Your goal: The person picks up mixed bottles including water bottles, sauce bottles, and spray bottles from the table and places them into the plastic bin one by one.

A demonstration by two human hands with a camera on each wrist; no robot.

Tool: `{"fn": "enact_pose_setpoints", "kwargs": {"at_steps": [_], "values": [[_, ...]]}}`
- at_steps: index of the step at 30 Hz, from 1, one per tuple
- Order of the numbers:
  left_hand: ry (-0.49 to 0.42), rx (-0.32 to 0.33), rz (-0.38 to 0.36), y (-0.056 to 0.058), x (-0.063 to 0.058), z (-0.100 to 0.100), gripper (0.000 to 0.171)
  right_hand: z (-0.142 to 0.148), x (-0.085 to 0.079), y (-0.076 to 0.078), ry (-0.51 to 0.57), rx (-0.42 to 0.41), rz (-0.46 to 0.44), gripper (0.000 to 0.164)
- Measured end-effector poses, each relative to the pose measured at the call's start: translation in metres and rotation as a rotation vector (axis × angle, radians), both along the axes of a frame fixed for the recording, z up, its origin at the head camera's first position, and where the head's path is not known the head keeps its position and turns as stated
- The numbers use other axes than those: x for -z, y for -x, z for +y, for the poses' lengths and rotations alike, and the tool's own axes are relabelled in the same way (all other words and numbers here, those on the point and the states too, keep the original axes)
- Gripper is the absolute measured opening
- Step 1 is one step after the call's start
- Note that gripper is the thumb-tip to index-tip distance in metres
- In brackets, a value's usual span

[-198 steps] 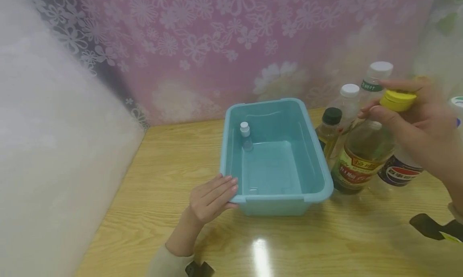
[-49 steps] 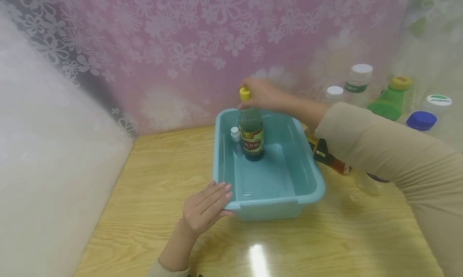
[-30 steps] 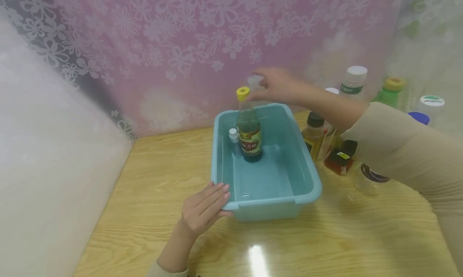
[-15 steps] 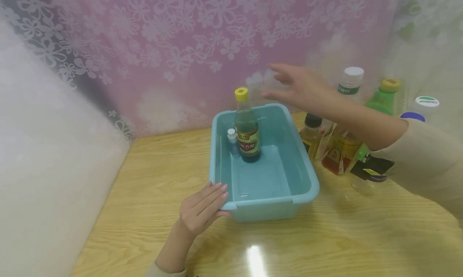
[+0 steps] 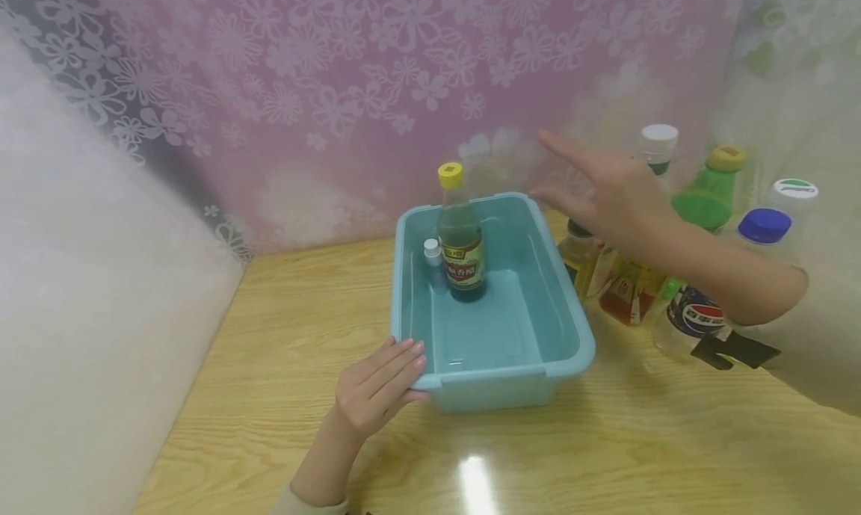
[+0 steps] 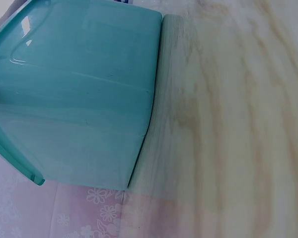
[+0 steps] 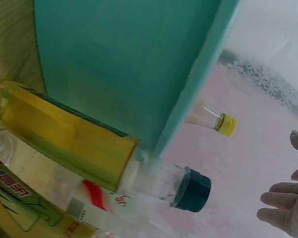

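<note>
My left hand (image 5: 380,388) holds the near left corner of a light-blue plastic bin (image 5: 494,386), fingers over the rim and thumb below it. Inside the bin, a vinegar bottle (image 5: 463,264) with a yellow cap stands upright beside a small white-capped bottle (image 5: 433,257). My right hand (image 5: 615,190) is in the air just right of the bin, thumb and forefinger spread, with nothing in it. Below it is a dark-capped bottle of yellow liquid (image 7: 69,131), partly hidden in the head view. The left wrist view shows the bin's outer wall (image 6: 79,94) but no hand.
Right of the bin, several bottles crowd together: a red-brown one (image 5: 625,294), a Pepsi-labelled one (image 5: 696,313), a green one (image 5: 706,197), a blue-capped one (image 5: 764,226) and a tall white-capped one (image 5: 658,141). A floral curtain (image 5: 377,89) hangs behind the wooden table (image 5: 303,313).
My right hand has carried the vinegar bottle from the right-hand group into the bin, let go of it and drawn back to the right. The left hand has stayed on the bin's corner.
</note>
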State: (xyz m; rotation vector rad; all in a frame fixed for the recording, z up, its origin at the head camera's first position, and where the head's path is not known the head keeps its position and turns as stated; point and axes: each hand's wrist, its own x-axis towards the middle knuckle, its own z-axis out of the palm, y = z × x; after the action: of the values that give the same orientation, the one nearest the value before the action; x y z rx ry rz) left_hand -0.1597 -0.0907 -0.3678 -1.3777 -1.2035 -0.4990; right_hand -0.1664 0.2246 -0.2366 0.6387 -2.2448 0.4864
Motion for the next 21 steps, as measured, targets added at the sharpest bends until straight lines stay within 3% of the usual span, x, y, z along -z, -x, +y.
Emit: {"fn": "enact_pose_setpoints", "kwargs": {"at_steps": [7, 14, 21], "values": [[-0.008, 0.006, 0.005, 0.000, 0.000, 0.001, 0.029, 0.012, 0.015, -0.008, 0.039, 0.084, -0.057, 0.061], [-0.009, 0.004, 0.001, 0.000, 0.000, 0.001, 0.028, 0.022, 0.030, -0.002, -0.001, 0.130, -0.050, 0.066], [-0.008, -0.005, -0.005, -0.001, 0.000, 0.001, 0.029, 0.024, 0.047, 0.001, 0.022, 0.204, -0.315, 0.072]]}}
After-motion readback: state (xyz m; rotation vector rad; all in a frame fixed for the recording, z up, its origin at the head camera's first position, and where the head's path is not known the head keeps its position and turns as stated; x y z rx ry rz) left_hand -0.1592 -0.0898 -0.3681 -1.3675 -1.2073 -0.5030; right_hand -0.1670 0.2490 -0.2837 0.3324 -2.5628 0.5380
